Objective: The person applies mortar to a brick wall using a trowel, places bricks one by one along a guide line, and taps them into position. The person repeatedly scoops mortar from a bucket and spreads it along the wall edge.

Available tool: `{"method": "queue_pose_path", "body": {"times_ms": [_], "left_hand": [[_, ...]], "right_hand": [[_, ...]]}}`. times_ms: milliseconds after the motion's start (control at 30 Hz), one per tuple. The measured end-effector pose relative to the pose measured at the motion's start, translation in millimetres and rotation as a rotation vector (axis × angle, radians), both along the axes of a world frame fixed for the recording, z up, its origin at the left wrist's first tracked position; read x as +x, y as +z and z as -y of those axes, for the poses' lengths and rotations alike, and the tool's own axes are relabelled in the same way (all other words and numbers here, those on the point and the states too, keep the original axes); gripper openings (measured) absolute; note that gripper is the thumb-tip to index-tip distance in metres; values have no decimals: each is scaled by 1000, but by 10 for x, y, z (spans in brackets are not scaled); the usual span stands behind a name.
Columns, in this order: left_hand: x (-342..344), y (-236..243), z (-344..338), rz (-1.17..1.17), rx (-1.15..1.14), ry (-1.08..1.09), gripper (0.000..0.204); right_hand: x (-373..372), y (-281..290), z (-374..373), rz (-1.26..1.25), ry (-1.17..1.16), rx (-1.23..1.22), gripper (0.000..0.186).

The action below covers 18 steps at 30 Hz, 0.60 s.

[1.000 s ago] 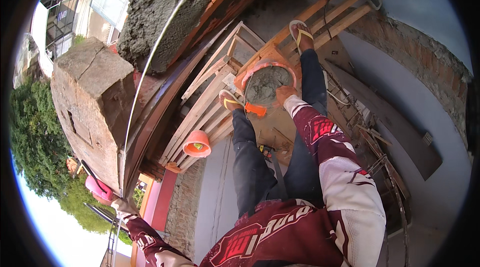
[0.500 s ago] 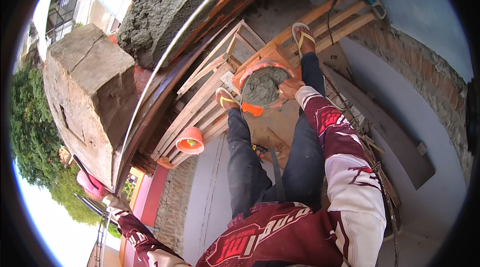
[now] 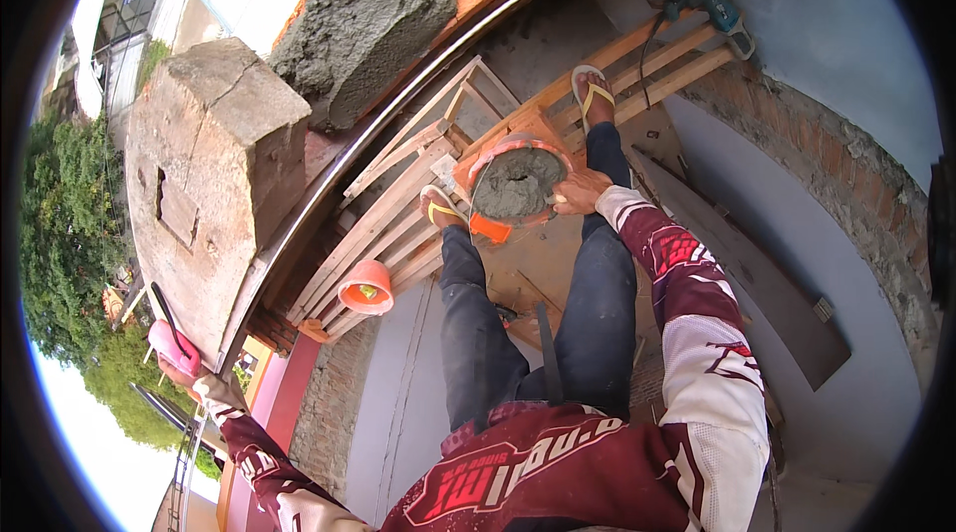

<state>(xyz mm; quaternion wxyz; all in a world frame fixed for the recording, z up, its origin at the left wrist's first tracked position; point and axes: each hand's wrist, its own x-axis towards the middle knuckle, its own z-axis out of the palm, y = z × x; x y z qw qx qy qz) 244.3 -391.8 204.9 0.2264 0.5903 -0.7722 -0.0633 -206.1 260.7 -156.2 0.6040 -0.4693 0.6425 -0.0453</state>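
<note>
My right hand (image 3: pixel 582 192) is closed on the near right rim of an orange bucket (image 3: pixel 510 143) filled with wet grey mortar (image 3: pixel 518 184). The bucket stands on wooden planks between my sandalled feet. Far to the left, my left hand (image 3: pixel 187 373) is closed at a pink rounded object (image 3: pixel 171 345) with a black curved strip, at the wall end; its kind is unclear. A long thin pale rod or straight edge (image 3: pixel 398 99) runs beside the wall top. On that wall, a heap of mortar (image 3: pixel 368 29) lies beyond a concrete block (image 3: pixel 214 149).
A smaller orange bucket (image 3: pixel 365 288) stands at the left end of the slatted planks (image 3: pixel 383 223). A teal power drill (image 3: pixel 709 4) with a cord lies on the far right boards. An orange flat-faced piece (image 3: pixel 490 228) sits against the mortar bucket. Below the planks is a drop.
The pale rod crossed over the mortar heap before and now lies along the wall's inner edge. My view has shifted slightly. The right hand stays on the bucket rim.
</note>
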Motion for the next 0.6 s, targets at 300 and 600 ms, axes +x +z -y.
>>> {"method": "queue_pose_path", "body": {"times_ms": [300,600], "left_hand": [[-54,-150,-98,-272,-9,-36,44],[-437,-192,-376,-315,30,2,45]], "right_hand": [[-1061,1848,218,-60,-145,-26,37],[-2401,3941,824,-439,-182,-251,33]]}}
